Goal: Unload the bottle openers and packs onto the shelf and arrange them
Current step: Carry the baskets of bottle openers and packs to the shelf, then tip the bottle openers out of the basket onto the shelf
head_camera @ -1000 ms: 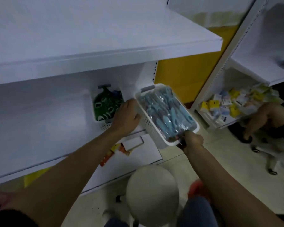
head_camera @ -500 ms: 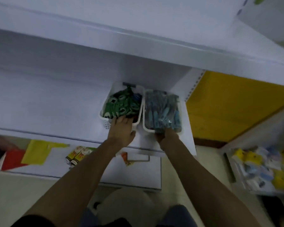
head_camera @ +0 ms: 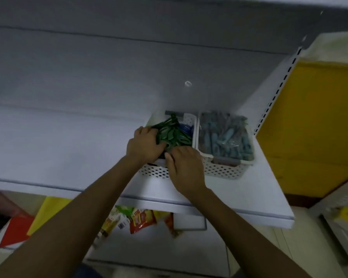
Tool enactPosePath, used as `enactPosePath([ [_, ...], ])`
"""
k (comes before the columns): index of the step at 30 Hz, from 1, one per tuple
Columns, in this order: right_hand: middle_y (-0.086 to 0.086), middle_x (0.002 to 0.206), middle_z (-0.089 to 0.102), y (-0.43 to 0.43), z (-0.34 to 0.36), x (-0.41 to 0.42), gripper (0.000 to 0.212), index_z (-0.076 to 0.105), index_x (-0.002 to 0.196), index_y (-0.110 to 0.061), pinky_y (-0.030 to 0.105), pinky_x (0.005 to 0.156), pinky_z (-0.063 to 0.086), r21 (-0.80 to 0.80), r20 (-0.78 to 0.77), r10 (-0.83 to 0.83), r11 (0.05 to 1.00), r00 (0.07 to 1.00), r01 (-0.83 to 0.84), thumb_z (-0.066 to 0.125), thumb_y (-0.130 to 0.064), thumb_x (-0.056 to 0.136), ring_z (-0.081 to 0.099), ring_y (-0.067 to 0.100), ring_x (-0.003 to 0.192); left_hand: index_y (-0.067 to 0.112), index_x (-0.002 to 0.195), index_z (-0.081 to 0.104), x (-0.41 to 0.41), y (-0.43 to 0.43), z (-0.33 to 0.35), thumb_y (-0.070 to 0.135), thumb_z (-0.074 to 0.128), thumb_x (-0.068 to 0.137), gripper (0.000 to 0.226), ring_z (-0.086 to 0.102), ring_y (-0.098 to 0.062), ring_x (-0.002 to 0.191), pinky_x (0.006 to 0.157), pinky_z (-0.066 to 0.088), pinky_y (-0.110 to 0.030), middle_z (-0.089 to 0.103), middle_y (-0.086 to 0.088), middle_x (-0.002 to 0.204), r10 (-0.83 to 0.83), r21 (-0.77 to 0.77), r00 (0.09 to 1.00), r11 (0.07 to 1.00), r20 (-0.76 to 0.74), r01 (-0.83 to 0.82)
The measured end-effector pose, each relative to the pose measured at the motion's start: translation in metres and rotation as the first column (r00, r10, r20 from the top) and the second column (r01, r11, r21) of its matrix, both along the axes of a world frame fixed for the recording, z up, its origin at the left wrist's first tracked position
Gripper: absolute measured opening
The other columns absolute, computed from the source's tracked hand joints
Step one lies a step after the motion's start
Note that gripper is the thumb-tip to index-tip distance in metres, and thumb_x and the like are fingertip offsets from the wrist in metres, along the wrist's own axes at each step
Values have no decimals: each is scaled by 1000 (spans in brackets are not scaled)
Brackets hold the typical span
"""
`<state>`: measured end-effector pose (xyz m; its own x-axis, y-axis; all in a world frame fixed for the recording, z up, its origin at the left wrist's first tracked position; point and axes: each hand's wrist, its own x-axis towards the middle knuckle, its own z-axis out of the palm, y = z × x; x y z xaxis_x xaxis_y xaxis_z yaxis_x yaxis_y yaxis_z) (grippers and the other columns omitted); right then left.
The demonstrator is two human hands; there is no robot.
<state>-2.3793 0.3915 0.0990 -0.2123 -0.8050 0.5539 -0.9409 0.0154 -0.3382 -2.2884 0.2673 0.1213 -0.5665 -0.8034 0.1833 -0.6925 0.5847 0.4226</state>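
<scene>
Two white perforated baskets stand side by side at the right end of the white shelf. The left basket holds green bottle openers. The right basket is full of blue packs. My left hand reaches into the left basket and closes around a bunch of the green openers. My right hand lies over the front rim of the same basket, fingers curled onto the openers. What is under the palms is hidden.
A slotted upright and a yellow panel close off the shelf on the right. Below the shelf lie colourful snack packets and red and yellow sheets. The shelf stretches bare to the left.
The blue basket went from my right hand onto the shelf beside the green one. My right hand then left it and moved to the green basket, and my left hand went in among the openers.
</scene>
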Motion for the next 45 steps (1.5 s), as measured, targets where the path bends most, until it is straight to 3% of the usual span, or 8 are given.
enactPosePath([
  [5, 5, 65, 60, -11, -27, -5, 38, 63, 68, -10, 34, 67, 40, -255, -45, -73, 965, 996, 59, 43, -24, 97, 53, 22, 66, 21, 139, 43, -4, -40, -13, 34, 45, 95, 46, 13, -23, 144, 113, 18, -51, 30, -4, 152, -226, -135, 966, 961, 128, 243],
  [13, 4, 53, 48, -15, -26, 6, 40, 52, 55, -8, 29, 61, 30, -365, 6, -137, 922, 991, 130, 46, -18, 93, 42, 16, 56, 11, 104, 63, 1, -35, -14, 21, 45, 95, 22, 51, -20, 97, 78, 34, -29, 56, -2, 95, -397, -220, 913, 903, -98, 369],
  [17, 1, 52, 43, -16, -29, 9, 41, 49, 52, -7, 23, 63, 23, -375, 59, -170, 909, 984, 180, 47, -18, 91, 33, 8, 58, 12, 135, 42, 8, -39, -12, 5, 49, 92, 44, 45, -15, 118, 97, 38, -23, 49, -4, 127, -153, 46, 811, 975, -565, 216],
  [21, 4, 51, 40, -22, -35, 9, 37, 41, 51, -7, 22, 60, 21, -420, 92, -254, 867, 963, 269, 47, -18, 85, 29, 8, 58, 8, 129, 47, 19, -43, -26, 9, 47, 95, 34, 57, -16, 87, 68, 47, -21, 59, -1, 109, 247, 586, 741, 776, -624, 235],
  [25, 6, 51, 40, -19, -29, 14, 36, 39, 51, -7, 23, 59, 19, -412, 64, -236, 879, 970, 241, 44, -17, 85, 32, 13, 57, 7, 112, 55, 24, -37, -23, 10, 46, 97, 18, 55, -16, 71, 55, 44, -23, 58, -5, 89, 284, 643, 747, 726, -601, 242],
  [33, 3, 58, 41, -7, -15, 26, 33, 44, 56, -8, 27, 63, 19, -171, 92, -265, 945, 960, 278, 47, -13, 88, 38, 20, 65, 0, 127, 48, 30, -33, -16, 11, 41, 97, 33, 57, -32, 96, 87, 51, -42, 58, -19, 113, 225, 648, 835, 737, -502, 191],
  [41, 9, 91, 59, -2, -4, 41, 15, 64, 88, -4, 24, 78, 27, -70, 166, -339, 932, 926, 354, 54, -14, 94, 46, 20, 89, -4, 120, 51, 31, -40, -20, 14, 41, 97, 31, 59, -35, 96, 85, 51, -43, 59, -24, 113, 220, 665, 849, 723, -480, 189],
  [45, 8, 127, 49, -2, -12, 67, 52, 51, 126, -8, 27, 98, 34, -176, 565, -417, 782, 711, 598, 68, -35, 86, 42, 22, 121, -3, 123, 52, 37, -40, -16, 16, 39, 98, 33, 59, -36, 99, 87, 52, -43, 59, -23, 115, 215, 660, 849, 727, -483, 192],
])
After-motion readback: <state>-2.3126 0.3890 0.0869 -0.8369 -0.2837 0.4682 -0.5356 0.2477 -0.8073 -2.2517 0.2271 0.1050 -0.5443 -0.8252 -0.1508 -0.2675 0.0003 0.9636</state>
